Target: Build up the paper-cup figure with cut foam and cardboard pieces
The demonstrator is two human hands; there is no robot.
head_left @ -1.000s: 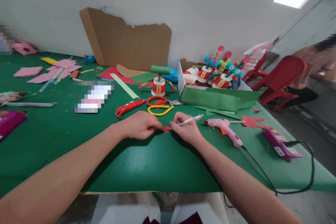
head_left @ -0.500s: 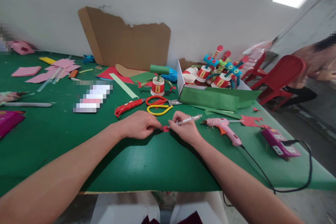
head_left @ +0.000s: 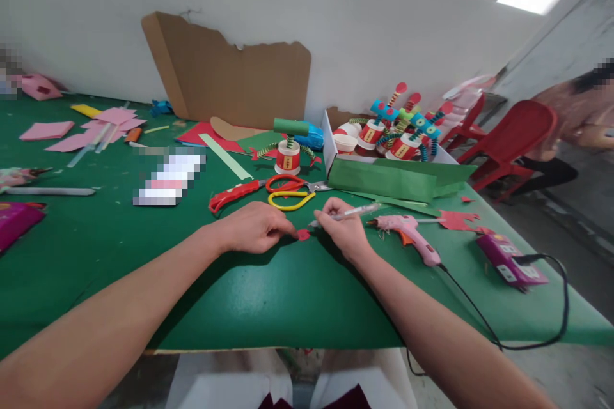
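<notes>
A wide table covered in flat green cloth (head_left: 96, 249) stands against a plain white wall. A red and yellow handled pair of scissors (head_left: 292, 192) lies near the table's middle and serves as the landmark here.

Just in front of the scissors, the left hand (head_left: 254, 228) curls knuckles-up, its fingertips pinching a small red paper scrap (head_left: 303, 234) down on the cloth. In front and right of the scissors, the right hand (head_left: 343, 230) grips a thin clear pen (head_left: 352, 211), tip angled toward the scrap.

Touching the scissors on the left is a red plastic utility knife (head_left: 235, 195). Further right lies a glossy pink glue gun (head_left: 407, 233) with a black cord. Behind and right of the scissors, a white cardboard box (head_left: 330, 140) holds paper-cup figures with coiled springy arms. Well behind the scissors, a torn brown cardboard sheet (head_left: 230, 77) leans on the wall. Far left, flat pink paper sheets (head_left: 105, 124) lie scattered. Far right, beyond the table, stands a red moulded plastic chair (head_left: 518, 134).
</notes>
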